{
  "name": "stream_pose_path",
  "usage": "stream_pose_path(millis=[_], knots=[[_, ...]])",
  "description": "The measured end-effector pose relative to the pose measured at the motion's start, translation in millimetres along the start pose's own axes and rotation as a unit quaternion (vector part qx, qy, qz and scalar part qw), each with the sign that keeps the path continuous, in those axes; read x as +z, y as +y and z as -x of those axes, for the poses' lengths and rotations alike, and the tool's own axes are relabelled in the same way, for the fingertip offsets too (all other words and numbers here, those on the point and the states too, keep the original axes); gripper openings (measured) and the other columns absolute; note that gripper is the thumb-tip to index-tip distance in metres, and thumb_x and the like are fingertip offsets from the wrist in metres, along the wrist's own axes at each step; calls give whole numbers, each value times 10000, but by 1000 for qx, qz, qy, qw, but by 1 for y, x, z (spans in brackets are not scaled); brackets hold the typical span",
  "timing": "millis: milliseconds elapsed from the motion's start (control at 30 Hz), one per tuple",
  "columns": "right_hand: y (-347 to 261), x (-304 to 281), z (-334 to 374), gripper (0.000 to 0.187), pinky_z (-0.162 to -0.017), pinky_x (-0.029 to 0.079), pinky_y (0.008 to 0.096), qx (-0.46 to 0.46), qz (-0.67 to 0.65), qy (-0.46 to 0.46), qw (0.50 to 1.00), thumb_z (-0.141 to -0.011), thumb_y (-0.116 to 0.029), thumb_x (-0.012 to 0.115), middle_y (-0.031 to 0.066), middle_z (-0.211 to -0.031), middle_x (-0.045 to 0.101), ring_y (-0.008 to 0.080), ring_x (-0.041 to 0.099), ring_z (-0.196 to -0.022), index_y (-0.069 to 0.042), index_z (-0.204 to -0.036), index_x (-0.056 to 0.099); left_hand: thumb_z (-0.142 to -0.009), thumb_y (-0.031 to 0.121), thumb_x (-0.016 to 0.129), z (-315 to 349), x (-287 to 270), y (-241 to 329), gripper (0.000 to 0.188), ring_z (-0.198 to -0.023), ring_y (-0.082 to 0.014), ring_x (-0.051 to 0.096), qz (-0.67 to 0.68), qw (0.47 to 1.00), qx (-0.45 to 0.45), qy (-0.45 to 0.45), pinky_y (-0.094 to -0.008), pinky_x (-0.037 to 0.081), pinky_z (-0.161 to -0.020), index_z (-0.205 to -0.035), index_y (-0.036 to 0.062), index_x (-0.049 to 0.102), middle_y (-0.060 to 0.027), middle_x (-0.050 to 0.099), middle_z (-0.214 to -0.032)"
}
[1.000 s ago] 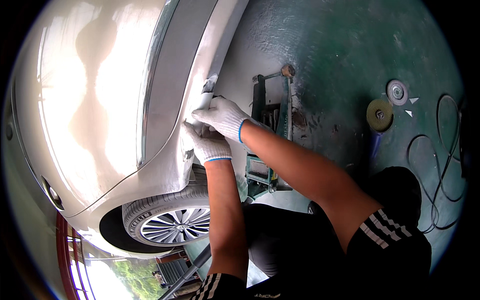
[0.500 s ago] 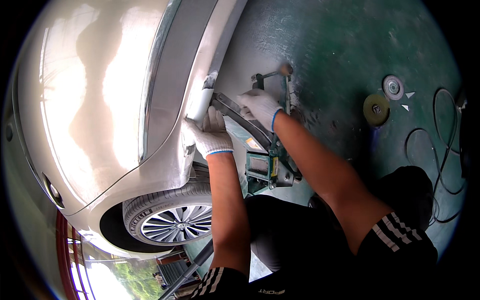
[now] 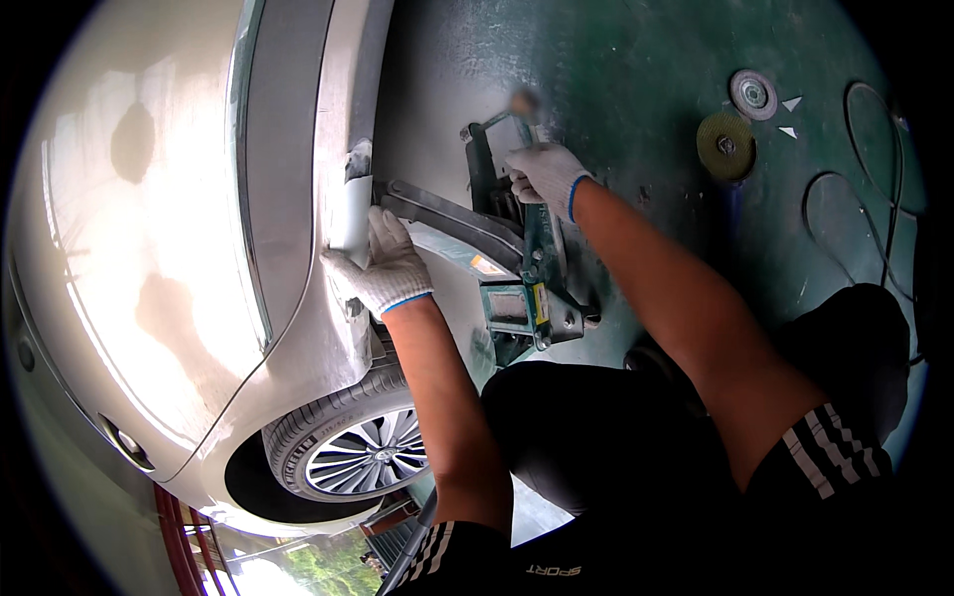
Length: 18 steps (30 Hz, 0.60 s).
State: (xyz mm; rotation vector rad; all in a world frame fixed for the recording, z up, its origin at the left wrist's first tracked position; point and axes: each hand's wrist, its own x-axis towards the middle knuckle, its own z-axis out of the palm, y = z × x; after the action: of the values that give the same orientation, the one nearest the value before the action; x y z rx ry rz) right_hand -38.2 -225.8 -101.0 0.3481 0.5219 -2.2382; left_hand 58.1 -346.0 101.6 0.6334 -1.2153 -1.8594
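Observation:
Both my hands wear white knit gloves with blue cuffs. My left hand (image 3: 383,268) is closed around a smooth white curved piece (image 3: 352,216) on the lower sill of a beige car (image 3: 288,129), thumb on the outer side and fingers on the inner side. Bare, sanded-looking patches show on the sill above and below the piece. Over the green floor jack (image 3: 545,243), my right hand (image 3: 549,181) is closed with curled fingers, apart from the sill. What it holds, if anything, is hidden. A dark jack arm (image 3: 452,214) reaches to the car's underside.
A wheel (image 3: 368,452) stands below my left forearm. On the green floor to the right lie an angle grinder with a yellowish disc (image 3: 726,146), a grey disc (image 3: 753,94), white triangular scraps (image 3: 790,103) and a looped black cable (image 3: 894,189).
My right hand has drawn away from the sill, to the right. The left hand stays on the white piece. The whole view has shifted, with the car sitting further left.

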Motion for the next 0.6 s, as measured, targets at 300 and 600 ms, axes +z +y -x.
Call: stream_pose_path(millis=[300,600], knots=[[15,-21,3,190,-399,340,294,31,-1,56,998,-955,-122,698,50,-740,535,144,521,-553,-71,-878,532,-952,470,692,18,-7,-38,620,-1158,-370,676,-95,979,-163,-80,-513,599,-999,-1339,3,562,-227,644,-1284],[19,-30,2,162,-370,332,319,20,10,76,997,-914,-91,660,104,-722,580,195,562,-526,-28,-804,560,-935,595,733,-10,2,-2,782,-1160,-335,673,26,999,-26,-29,-439,653,-927,-1386,-9,524,-221,613,-1309]])
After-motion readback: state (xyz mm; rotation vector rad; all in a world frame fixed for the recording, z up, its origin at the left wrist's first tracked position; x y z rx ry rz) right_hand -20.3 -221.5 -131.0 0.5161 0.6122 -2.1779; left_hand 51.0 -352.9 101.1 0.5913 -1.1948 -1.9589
